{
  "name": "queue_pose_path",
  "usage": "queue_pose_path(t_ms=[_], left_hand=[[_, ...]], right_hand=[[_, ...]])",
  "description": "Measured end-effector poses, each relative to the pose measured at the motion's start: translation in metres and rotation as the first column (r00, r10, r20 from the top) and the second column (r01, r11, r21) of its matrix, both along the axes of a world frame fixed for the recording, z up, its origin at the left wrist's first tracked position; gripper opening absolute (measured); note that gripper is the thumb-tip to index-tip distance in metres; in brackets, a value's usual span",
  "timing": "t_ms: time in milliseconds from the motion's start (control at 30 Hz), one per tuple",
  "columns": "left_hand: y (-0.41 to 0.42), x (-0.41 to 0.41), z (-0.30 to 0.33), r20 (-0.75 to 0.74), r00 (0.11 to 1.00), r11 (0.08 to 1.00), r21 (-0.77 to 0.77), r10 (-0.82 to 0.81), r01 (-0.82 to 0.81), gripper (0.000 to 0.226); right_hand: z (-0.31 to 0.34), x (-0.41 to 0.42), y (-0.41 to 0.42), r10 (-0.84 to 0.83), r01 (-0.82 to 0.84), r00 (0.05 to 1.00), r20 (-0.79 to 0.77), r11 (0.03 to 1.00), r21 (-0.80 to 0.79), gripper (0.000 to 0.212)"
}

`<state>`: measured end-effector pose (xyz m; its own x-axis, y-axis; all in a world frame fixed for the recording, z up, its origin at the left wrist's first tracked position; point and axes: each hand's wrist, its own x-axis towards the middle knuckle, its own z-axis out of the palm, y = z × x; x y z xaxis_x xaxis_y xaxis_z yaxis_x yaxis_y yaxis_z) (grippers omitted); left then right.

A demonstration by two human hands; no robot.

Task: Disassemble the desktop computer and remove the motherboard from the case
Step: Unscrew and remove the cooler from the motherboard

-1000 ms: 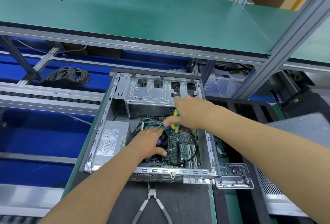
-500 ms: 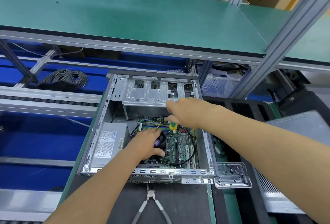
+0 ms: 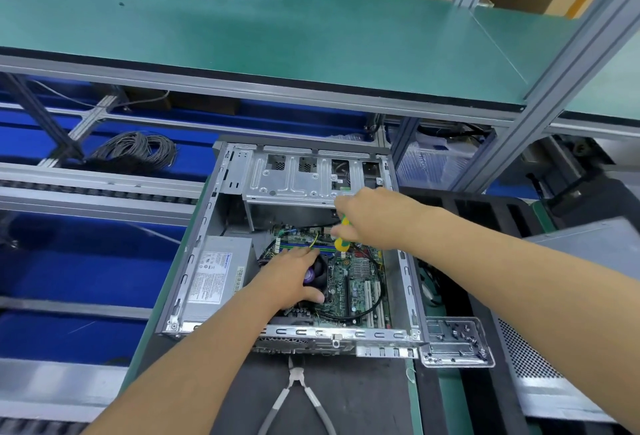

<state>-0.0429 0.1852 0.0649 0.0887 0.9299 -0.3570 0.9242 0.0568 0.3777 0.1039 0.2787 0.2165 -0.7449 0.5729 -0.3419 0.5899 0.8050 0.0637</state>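
Note:
An open silver computer case (image 3: 201, 247) lies on the bench in front of me. Inside it sits the green motherboard (image 3: 360, 285), with a black CPU fan (image 3: 320, 275) near its left side. My left hand (image 3: 294, 277) lies over that fan, thumb curled around its near edge. My right hand (image 3: 372, 218) grips a yellow-and-green screwdriver (image 3: 342, 240), held upright with its tip down on the board's far part. A grey power supply (image 3: 216, 275) fills the case's left half. The drive cage (image 3: 294, 180) spans the far end.
Grey-handled pliers (image 3: 298, 396) lie on the dark mat just in front of the case. A clear tray with screws (image 3: 457, 343) sits at the case's right front corner. A perforated side panel (image 3: 540, 375) lies to the right. A cable coil (image 3: 135, 152) rests far left.
Both hands stay at about the same spots in the case. The screwdriver remains upright over the board; only the camera view has shifted slightly.

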Motion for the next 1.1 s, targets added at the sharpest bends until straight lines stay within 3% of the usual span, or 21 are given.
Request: queue_pose_path(t_ms=[67,133,167,233,333,433,567,667,733,800,833,1000,1100], left_hand=[[0.000,0.000,0.000,-0.001,1.000,1.000,0.009,-0.003,0.003,0.102],[0.000,0.001,0.001,0.006,1.000,1.000,0.015,-0.002,0.002,0.101],[0.000,0.001,0.001,0.009,1.000,1.000,0.019,0.000,0.000,0.100],[0.000,0.001,0.001,0.009,1.000,1.000,0.016,-0.001,0.001,0.100],[0.000,0.000,0.000,0.003,1.000,1.000,0.010,0.000,0.000,0.101],[0.000,0.000,0.000,0.003,1.000,1.000,0.008,0.001,-0.001,0.101],[0.000,0.000,-0.001,-0.004,1.000,1.000,0.010,0.000,0.000,0.101],[0.001,0.001,-0.002,-0.003,1.000,1.000,0.015,0.000,0.000,0.100],[0.000,0.000,-0.002,0.004,1.000,1.000,0.020,0.005,-0.005,0.099],[0.000,-0.001,-0.003,0.010,1.000,1.000,0.023,0.006,-0.006,0.099],[0.000,-0.001,-0.003,0.009,1.000,1.000,0.021,0.005,-0.005,0.100],[0.001,-0.001,-0.004,0.000,1.000,1.000,0.008,-0.001,0.001,0.102],[0.000,0.000,-0.004,-0.002,1.000,1.000,0.011,0.001,-0.001,0.101]], right_hand=[[0.000,0.002,0.001,0.060,-0.066,0.997,-0.050,0.991,-0.117,0.026],[0.000,0.003,0.001,0.004,-0.024,0.996,-0.086,0.973,-0.228,0.036],[0.000,0.003,0.001,-0.041,0.025,0.997,-0.067,0.973,-0.230,0.044],[0.000,0.002,0.000,-0.084,0.087,0.996,0.038,0.993,-0.086,0.058],[0.000,-0.001,-0.002,-0.008,0.001,0.996,0.094,0.997,0.075,0.052],[-0.002,0.002,0.003,0.087,-0.088,0.996,-0.025,0.996,-0.024,0.033],[-0.005,0.004,0.008,-0.013,-0.031,0.985,-0.173,0.968,-0.248,0.030],[-0.007,0.003,0.010,-0.094,0.067,0.991,-0.098,0.966,-0.250,0.040],[-0.003,0.000,0.010,-0.123,0.125,0.992,0.026,0.985,-0.118,0.050],[0.000,-0.004,0.008,0.013,-0.028,0.987,0.161,0.995,0.095,0.044],[0.000,-0.005,0.007,0.070,-0.091,0.983,0.169,0.988,0.124,0.044],[0.002,-0.005,0.004,0.281,-0.283,0.956,0.085,0.959,0.018,0.031],[0.000,-0.003,0.001,0.219,-0.216,0.976,0.022,0.974,-0.073,0.035]])
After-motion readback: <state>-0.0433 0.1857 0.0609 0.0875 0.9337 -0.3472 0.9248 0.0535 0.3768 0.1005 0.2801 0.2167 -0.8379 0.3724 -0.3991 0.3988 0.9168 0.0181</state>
